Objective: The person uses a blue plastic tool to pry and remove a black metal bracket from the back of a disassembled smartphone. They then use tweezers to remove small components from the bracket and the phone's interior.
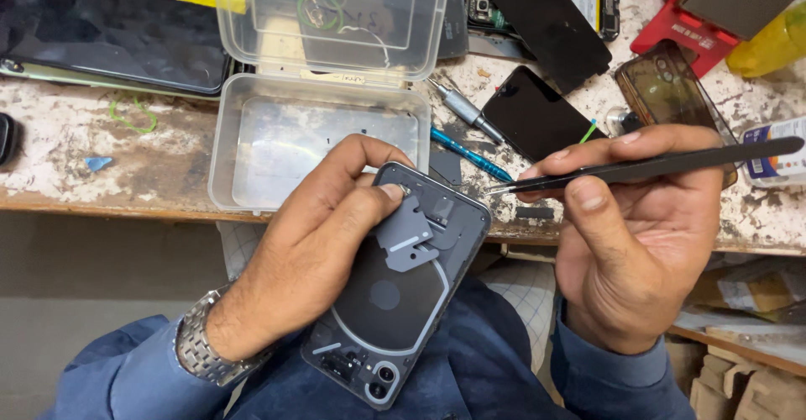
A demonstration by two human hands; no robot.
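Two yellow packages (768, 46) flank red stand (672, 29).

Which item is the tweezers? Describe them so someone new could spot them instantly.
Start at the clear plastic box standing open on the worn workbench, then look to its right, just past the bench edge. There the right hand pinches black tweezers, tips pointing left toward the opened phone in the left hand. Unlike the blue pen and silver screwdriver lying nearby, they are long, thin, matte black and off the bench.

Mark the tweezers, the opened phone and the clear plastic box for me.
tweezers (663, 165): head view, middle of the black shaft.
opened phone (388, 302): head view, dark round coil area.
clear plastic box (319, 143): head view, bare floor of the tray.
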